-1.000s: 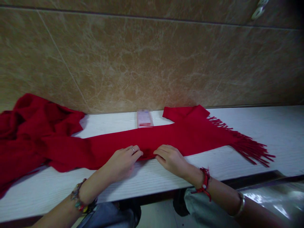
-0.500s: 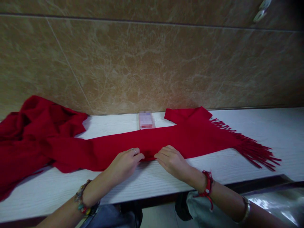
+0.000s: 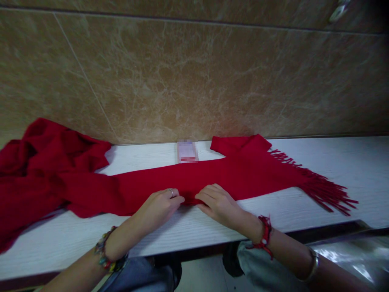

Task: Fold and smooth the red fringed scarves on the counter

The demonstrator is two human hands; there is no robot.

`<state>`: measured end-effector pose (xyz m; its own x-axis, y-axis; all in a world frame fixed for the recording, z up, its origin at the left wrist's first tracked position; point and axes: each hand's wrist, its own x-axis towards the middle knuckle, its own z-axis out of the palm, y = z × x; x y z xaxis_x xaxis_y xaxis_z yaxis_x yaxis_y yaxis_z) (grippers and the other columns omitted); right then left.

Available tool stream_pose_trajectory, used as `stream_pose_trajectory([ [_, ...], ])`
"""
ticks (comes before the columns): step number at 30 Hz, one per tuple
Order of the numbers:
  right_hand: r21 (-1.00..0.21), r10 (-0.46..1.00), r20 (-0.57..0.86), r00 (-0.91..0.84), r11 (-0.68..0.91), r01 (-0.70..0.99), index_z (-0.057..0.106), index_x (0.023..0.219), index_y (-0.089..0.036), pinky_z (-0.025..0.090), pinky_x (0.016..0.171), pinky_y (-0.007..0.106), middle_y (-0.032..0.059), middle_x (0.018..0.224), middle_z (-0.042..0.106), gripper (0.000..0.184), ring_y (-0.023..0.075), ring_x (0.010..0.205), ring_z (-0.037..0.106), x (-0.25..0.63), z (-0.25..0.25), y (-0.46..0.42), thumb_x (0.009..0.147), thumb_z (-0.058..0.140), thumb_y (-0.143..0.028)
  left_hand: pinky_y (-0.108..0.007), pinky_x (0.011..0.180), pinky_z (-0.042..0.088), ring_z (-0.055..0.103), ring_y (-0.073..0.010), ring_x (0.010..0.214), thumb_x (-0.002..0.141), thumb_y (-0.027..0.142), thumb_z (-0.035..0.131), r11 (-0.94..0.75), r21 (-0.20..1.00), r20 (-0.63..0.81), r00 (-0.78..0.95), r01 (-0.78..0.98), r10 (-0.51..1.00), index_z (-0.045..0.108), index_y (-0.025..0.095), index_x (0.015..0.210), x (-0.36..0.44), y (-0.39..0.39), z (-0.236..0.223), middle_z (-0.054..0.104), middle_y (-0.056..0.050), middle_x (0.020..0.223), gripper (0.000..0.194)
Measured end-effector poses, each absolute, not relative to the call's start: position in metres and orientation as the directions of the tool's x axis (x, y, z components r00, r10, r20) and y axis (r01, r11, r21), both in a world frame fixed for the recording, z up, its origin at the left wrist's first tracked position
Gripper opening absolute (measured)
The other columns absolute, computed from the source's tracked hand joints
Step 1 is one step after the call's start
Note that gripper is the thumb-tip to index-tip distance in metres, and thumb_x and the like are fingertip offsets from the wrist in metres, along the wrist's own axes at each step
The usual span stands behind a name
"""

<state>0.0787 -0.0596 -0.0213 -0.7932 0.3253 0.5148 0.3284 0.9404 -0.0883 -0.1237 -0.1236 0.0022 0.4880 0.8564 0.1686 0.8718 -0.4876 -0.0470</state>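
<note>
A long red scarf (image 3: pixel 249 174) lies across the white tabletop, its fringe spread at the right and its upper right part folded over. At the left the red cloth is bunched up in a loose heap. My left hand (image 3: pixel 161 207), with a ring on one finger, pinches the scarf's near edge around the middle. A short way to the right, my right hand (image 3: pixel 218 203) has its fingers closed on the same edge. Between the fingertips of both hands a short stretch of that edge shows, slightly rumpled.
Against the brown marbled wall (image 3: pixel 170 81) stands the white table (image 3: pixel 349 162). A small pale packet (image 3: pixel 187 151), blurred out, sits just behind the scarf. Below the table's front edge are my legs, and a shiny silvery surface (image 3: pixel 349 257) is at the lower right.
The view has shifted slightly, so the scene sits a little higher in the picture. Both hands keep their places on the scarf's near edge, with the right one slightly closer to the left.
</note>
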Motion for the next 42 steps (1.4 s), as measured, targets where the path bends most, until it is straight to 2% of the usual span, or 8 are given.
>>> stream_pose_trajectory([
  [9, 0.017, 0.247, 0.536, -0.807, 0.953, 0.303, 0.059, 0.076, -0.015, 0.030, 0.062, 0.027, 0.0024, 0.068, 0.058, 0.015, 0.0144, 0.066, 0.046, 0.078, -0.020, -0.060, 0.084, 0.046, -0.013, -0.022, 0.062, 0.041, 0.051, -0.0126, 0.070, 0.079, 0.012, 0.044, -0.501, -0.013, 0.177, 0.495, 0.865, 0.850, 0.059, 0.018, 0.088, -0.126, -0.123, 0.001, 0.054, -0.002, 0.081, 0.018],
  [14, 0.017, 0.264, 0.523, -0.810, 0.948, 0.319, 0.058, 0.072, -0.015, 0.029, 0.062, 0.027, 0.0025, 0.067, 0.056, 0.018, 0.0142, 0.066, 0.045, 0.080, -0.021, -0.060, 0.084, 0.045, -0.013, -0.024, 0.060, 0.041, 0.051, -0.0142, 0.070, 0.081, 0.012, 0.043, -0.457, -0.113, 0.158, 0.470, 0.882, 0.868, 0.059, 0.018, 0.088, -0.125, -0.125, 0.006, 0.055, -0.003, 0.080, 0.019],
  [17, -0.008, 0.278, 0.505, -0.817, 0.948, 0.318, 0.058, 0.075, -0.015, 0.030, 0.064, 0.027, 0.0026, 0.070, 0.057, 0.013, 0.0144, 0.069, 0.046, 0.079, -0.019, -0.062, 0.083, 0.048, -0.014, -0.024, 0.059, 0.040, 0.050, -0.0145, 0.067, 0.081, 0.013, 0.043, -0.449, -0.151, 0.137, 0.469, 0.881, 0.873, 0.059, 0.018, 0.085, -0.124, -0.127, 0.010, 0.055, -0.003, 0.077, 0.017],
  [21, -0.026, 0.288, 0.487, -0.824, 0.948, 0.316, 0.058, 0.084, -0.015, 0.031, 0.069, 0.028, 0.0036, 0.079, 0.059, 0.008, 0.0157, 0.077, 0.047, 0.073, -0.015, -0.065, 0.080, 0.054, -0.021, -0.024, 0.062, 0.040, 0.050, -0.0149, 0.071, 0.080, 0.010, 0.043, -0.461, -0.126, 0.109, 0.475, 0.878, 0.873, 0.058, 0.017, 0.084, -0.123, -0.128, 0.011, 0.054, -0.003, 0.077, 0.017],
  [23, 0.012, 0.264, 0.483, -0.835, 0.951, 0.308, 0.058, 0.080, -0.015, 0.031, 0.067, 0.028, 0.0031, 0.076, 0.058, 0.007, 0.0152, 0.073, 0.046, 0.069, -0.015, -0.066, 0.081, 0.052, -0.018, -0.024, 0.061, 0.040, 0.050, -0.0148, 0.071, 0.079, 0.009, 0.043, -0.448, -0.110, 0.090, 0.457, 0.888, 0.885, 0.057, 0.017, 0.084, -0.122, -0.128, 0.010, 0.054, -0.003, 0.078, 0.018],
  [27, 0.076, 0.215, 0.499, -0.840, 0.954, 0.289, 0.057, 0.072, -0.015, 0.029, 0.063, 0.028, 0.0017, 0.067, 0.055, 0.017, 0.0143, 0.065, 0.043, 0.066, -0.018, -0.067, 0.084, 0.046, -0.013, -0.024, 0.061, 0.040, 0.050, -0.0150, 0.071, 0.078, 0.008, 0.042, -0.432, -0.096, 0.062, 0.438, 0.897, 0.897, 0.057, 0.017, 0.084, -0.122, -0.127, 0.010, 0.054, -0.003, 0.079, 0.018],
  [37, 0.060, 0.184, 0.527, -0.829, 0.966, 0.253, 0.059, 0.076, -0.014, 0.031, 0.064, 0.028, 0.0037, 0.071, 0.056, 0.021, 0.0144, 0.068, 0.043, 0.070, -0.019, -0.068, 0.087, 0.041, -0.014, -0.024, 0.066, 0.039, 0.049, -0.0144, 0.073, 0.073, 0.001, 0.039, -0.485, 0.049, 0.044, 0.484, 0.873, 0.874, 0.057, 0.017, 0.087, -0.126, -0.126, 0.010, 0.054, -0.003, 0.081, 0.028],
  [42, 0.058, 0.171, 0.468, -0.867, 0.973, 0.223, 0.059, 0.078, -0.014, 0.036, 0.066, 0.028, 0.0043, 0.075, 0.056, 0.017, 0.0147, 0.072, 0.045, 0.071, -0.020, -0.068, 0.086, 0.044, -0.015, -0.022, 0.071, 0.040, 0.050, -0.0133, 0.078, 0.069, -0.002, 0.040, -0.516, 0.230, -0.031, 0.536, 0.825, 0.843, 0.058, 0.018, 0.090, -0.130, -0.130, 0.016, 0.056, -0.002, 0.084, 0.035],
])
